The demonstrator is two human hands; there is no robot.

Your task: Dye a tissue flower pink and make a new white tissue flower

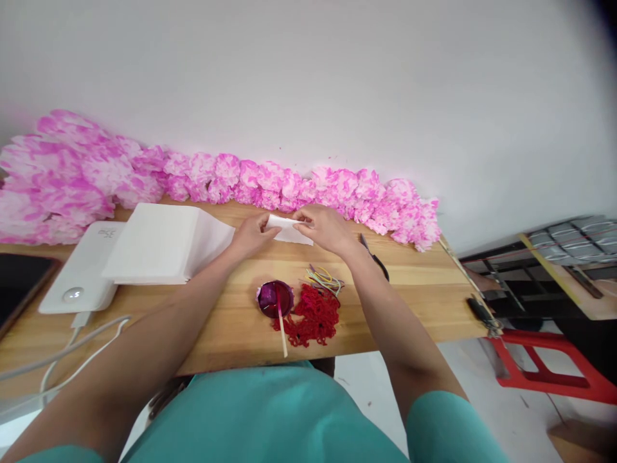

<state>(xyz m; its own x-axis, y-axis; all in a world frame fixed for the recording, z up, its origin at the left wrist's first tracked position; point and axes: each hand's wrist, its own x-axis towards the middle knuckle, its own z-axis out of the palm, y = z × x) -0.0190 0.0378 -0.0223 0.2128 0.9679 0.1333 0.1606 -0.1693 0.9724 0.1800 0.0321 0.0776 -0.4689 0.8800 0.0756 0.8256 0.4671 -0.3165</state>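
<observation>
Between my two hands is a white sheet of paper [289,231], apparently folded, held just above the table. My left hand [254,235] pinches its left edge. At the right end, my right hand [324,228] grips the same paper with thumb and fingers. Nearer to me stands a small round container [265,299] of dark purple-red liquid, with a wooden stick [282,331] leaning in it. Beside it lies a tangle of red yarn [315,315], topped by several thin coloured strands [324,278]. Dark-handled scissors [375,257] lie beside my right forearm, partly hidden.
A stack of white paper [152,244] rests against a white power bank [81,267] with a cable plugged in. Pink-and-white paper flowers [270,183] line the wall. A dark phone or tablet [22,283] sits far left. A red stool [549,366] stands right of the wooden table [414,308].
</observation>
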